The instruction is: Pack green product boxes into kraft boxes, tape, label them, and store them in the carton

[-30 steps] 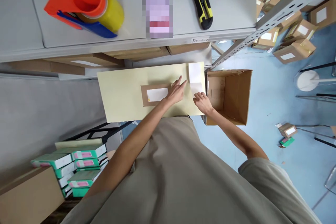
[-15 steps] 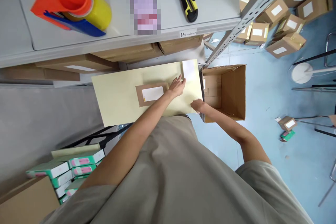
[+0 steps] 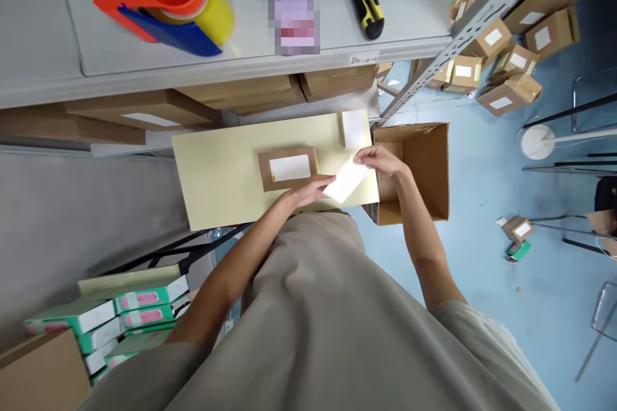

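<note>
My right hand (image 3: 380, 160) pinches the upper right end of a white label (image 3: 347, 181), which slants over the cream tabletop (image 3: 216, 183). At its left end, the fingers of my left hand (image 3: 312, 190) are pressed together on the label's edge; the thumb is hard to make out. Just beyond my left hand lies a small cardboard box (image 3: 265, 173) with a white label stuck on top. A stack of white labels (image 3: 354, 128) sits at the table's far right corner.
A large open carton (image 3: 427, 170) stands against the table's right end. The grey shelf (image 3: 250, 67) above bears a tape dispenser (image 3: 193, 13) and a yellow-black utility knife (image 3: 364, 0). Green and white boxes (image 3: 139, 308) are stacked at lower left. Several labelled cartons (image 3: 511, 93) lie on the blue floor.
A white label is now between my hands. My right hand has moved from the table's near right edge up and inward; my left hand has come back from the stack toward me.
</note>
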### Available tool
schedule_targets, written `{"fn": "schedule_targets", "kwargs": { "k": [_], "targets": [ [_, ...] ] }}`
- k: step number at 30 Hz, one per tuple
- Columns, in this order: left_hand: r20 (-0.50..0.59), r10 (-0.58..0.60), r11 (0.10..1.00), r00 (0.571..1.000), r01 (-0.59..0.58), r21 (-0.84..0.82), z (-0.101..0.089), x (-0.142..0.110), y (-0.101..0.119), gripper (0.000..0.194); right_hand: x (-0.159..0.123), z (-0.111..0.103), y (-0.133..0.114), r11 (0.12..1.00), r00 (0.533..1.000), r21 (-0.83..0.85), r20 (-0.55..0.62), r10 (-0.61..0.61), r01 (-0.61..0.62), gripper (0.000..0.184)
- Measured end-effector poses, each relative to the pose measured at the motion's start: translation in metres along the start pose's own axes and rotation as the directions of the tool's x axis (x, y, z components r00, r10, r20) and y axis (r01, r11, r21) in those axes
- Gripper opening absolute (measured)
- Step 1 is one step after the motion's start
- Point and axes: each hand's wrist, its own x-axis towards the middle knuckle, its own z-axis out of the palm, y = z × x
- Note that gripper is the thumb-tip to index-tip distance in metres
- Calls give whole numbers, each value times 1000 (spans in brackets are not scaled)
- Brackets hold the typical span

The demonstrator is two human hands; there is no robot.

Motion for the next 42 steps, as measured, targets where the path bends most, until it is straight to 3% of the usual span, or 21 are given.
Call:
{"fn": "schedule_targets", "kwargs": {
  "k": [2,4,10,22,32,37,42],
  "targets": [
    [-51,78,994,996,-81,-75,-8,-25,3,51,8,5,4,991,966,112,-253,-49,79,52],
    [-100,133,987,986,-141,-81,-18,-46,8,53,19,14,6,981,936,159,-349,-50,112,53],
    [-247,252,967,935,-239,84,-50,-93,25,53,43,53,-10,980,946,158,-317,-63,118,50],
    [-233,380,914,895,-325,241,-113,-179,37,55,72,161,-43,998,956,35,-288,-46,59,52],
    [-132,408,884,903,-355,303,-170,-224,40,41,93,233,-48,998,946,-62,-323,-7,-13,49],
    [-72,418,880,906,-384,280,-193,-242,38,47,112,271,-41,993,937,-115,-350,-9,-33,56],
    [-105,409,901,906,-383,202,-209,-255,29,57,132,330,-24,927,872,-368,-474,-121,-72,48]
  ]
}}
